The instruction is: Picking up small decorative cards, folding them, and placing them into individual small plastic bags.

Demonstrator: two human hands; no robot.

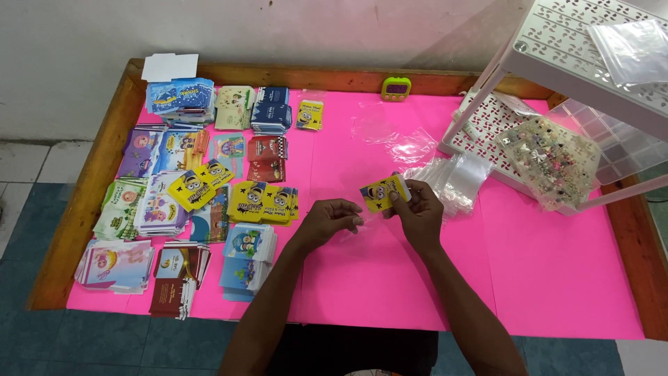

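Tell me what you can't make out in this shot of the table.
- Head view: the right hand covers part of the yellow card.
- The clear sleeve at the left hand is see-through; its edges are lost against the pink sheet.
- The timer display is too small.
- The white rack is cut off by the top and right edges.
- Beads in the bag are too small to tell apart.

White wall (278,28), teal floor tiles (104,341), wooden-rimmed table (90,188)
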